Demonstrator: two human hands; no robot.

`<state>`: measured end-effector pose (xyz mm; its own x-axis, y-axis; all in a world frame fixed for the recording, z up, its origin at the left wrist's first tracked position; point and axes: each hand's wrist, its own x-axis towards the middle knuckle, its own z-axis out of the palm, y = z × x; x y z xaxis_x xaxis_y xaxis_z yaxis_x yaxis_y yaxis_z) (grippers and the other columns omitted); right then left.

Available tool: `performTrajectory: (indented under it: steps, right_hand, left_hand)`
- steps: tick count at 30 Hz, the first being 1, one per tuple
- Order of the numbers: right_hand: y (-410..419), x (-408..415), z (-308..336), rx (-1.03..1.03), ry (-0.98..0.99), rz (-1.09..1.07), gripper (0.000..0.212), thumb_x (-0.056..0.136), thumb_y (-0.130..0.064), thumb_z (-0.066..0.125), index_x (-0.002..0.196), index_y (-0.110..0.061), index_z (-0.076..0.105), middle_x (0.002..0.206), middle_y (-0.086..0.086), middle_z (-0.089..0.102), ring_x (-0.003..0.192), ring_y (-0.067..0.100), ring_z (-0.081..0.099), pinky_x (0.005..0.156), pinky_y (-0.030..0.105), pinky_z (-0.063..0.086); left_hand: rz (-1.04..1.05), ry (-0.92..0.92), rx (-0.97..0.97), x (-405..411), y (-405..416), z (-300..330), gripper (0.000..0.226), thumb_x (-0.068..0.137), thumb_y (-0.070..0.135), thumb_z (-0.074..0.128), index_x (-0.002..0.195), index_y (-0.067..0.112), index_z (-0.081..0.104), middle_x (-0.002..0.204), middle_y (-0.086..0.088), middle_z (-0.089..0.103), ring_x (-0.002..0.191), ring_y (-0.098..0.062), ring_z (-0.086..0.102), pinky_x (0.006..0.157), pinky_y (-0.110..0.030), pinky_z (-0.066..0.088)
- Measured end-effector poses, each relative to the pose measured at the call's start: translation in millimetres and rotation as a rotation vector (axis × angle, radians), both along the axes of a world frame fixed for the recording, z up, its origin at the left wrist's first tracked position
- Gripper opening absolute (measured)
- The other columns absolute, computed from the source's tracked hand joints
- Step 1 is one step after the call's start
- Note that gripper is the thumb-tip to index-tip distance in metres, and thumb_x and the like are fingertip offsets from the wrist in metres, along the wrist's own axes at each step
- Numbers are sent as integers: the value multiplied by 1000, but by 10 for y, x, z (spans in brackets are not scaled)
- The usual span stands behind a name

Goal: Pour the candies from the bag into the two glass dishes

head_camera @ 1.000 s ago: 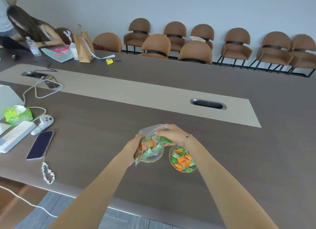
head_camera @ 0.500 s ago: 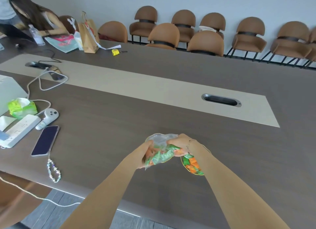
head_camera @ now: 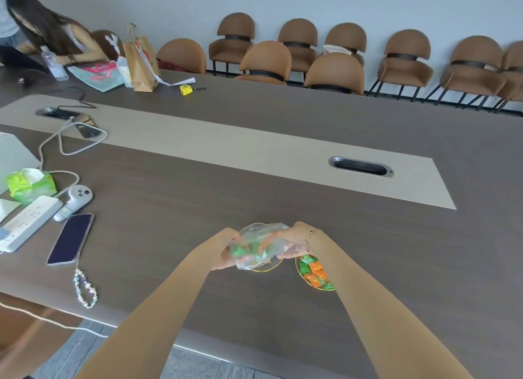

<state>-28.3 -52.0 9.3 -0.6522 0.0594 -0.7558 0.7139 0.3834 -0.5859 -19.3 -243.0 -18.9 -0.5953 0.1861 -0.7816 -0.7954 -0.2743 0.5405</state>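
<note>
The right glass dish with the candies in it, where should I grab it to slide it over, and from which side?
Grip the right dish by its thin yellow-edged rim on the near-right side, coming from the right. It is shallow and heaped with candies, so nothing inside offers a hold, and the right hand and bag crowd its far-left edge.

The clear plastic candy bag (head_camera: 259, 247) has been lowered over the left yellow-rimmed glass dish (head_camera: 260, 247). Fewer green and orange candies are seen inside it than before, and it is now more crumpled.
</note>
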Motion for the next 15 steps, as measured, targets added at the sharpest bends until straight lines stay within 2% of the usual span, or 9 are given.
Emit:
performTrajectory:
  steps: [1, 3, 5, 7, 8, 10, 12, 13, 15]
  right_hand:
    - [14, -15, -16, -2, 4, -5, 78, 56, -26, 80, 119, 0, 44, 107, 11, 55, 109, 32, 64, 92, 41, 56]
    - [17, -25, 14, -42, 12, -44, 58, 70, -19, 76, 116, 0, 45, 108, 13, 54, 106, 33, 64, 87, 43, 59]
    - [26, -50, -2, 5, 57, -53, 44, 76, -16, 70, 111, 1, 51, 112, 15, 59, 102, 32, 66, 85, 43, 59]
    - [37, -71, 25, 87, 138, -16, 32, 74, -16, 66, 100, 1, 59, 107, 14, 65, 97, 31, 67, 89, 44, 58]
    - [36, -81, 43, 84, 171, -11, 19, 76, -13, 64, 90, -1, 59, 98, 13, 65, 91, 29, 68, 90, 43, 57]
    - [10, -66, 162, 51, 208, -9, 2, 86, -6, 59, 86, -4, 60, 94, 14, 63, 87, 27, 65, 92, 43, 56]
    - [12, -73, 227, 97, 275, -10, 29, 89, -2, 56, 117, 1, 60, 123, 18, 59, 114, 31, 60, 100, 44, 50]
    - [17, -80, 250, 107, 304, -13, 42, 89, -1, 55, 130, 2, 53, 137, 16, 53, 124, 31, 54, 103, 43, 49]
    - [38, -75, 277, 104, 341, -36, 50, 88, -1, 56, 137, -2, 48, 142, 12, 49, 119, 28, 59, 100, 40, 51]
  left_hand:
    - [-31, 22, -26, -16, 4, 28, 22, 86, -4, 41, 105, -4, 51, 115, -22, 59, 89, -33, 68, 67, -39, 63]
    - [-126, 89, -209, -36, 32, 80, 39, 89, -6, 44, 128, -5, 47, 129, -17, 53, 106, -35, 65, 71, -37, 63]
    - [-201, 188, -426, -65, 54, 83, 55, 90, -2, 49, 144, 6, 36, 132, -13, 46, 118, -38, 58, 84, -39, 58]
    - [-246, 264, -515, -91, 63, 83, 62, 88, 0, 53, 146, 13, 34, 130, -13, 42, 116, -39, 57, 90, -45, 56]
    - [-240, 291, -521, -106, 63, 90, 61, 88, 1, 54, 145, 13, 37, 125, -12, 43, 111, -36, 57, 89, -44, 56]
    - [-161, 265, -467, -106, 91, 180, 53, 87, 5, 57, 139, 9, 46, 117, -8, 44, 101, -30, 53, 75, -34, 56]
    - [-214, 365, -589, -120, 90, 255, 54, 77, 8, 65, 130, 12, 56, 117, -4, 48, 101, -25, 54, 60, -23, 56]
    - [-292, 438, -675, -127, 77, 271, 55, 73, 10, 65, 127, 15, 59, 119, -3, 53, 104, -23, 57, 65, -24, 58]
    - [-349, 515, -767, -144, 63, 271, 46, 77, 8, 57, 121, 20, 65, 122, -2, 62, 111, -23, 60, 89, -36, 57]
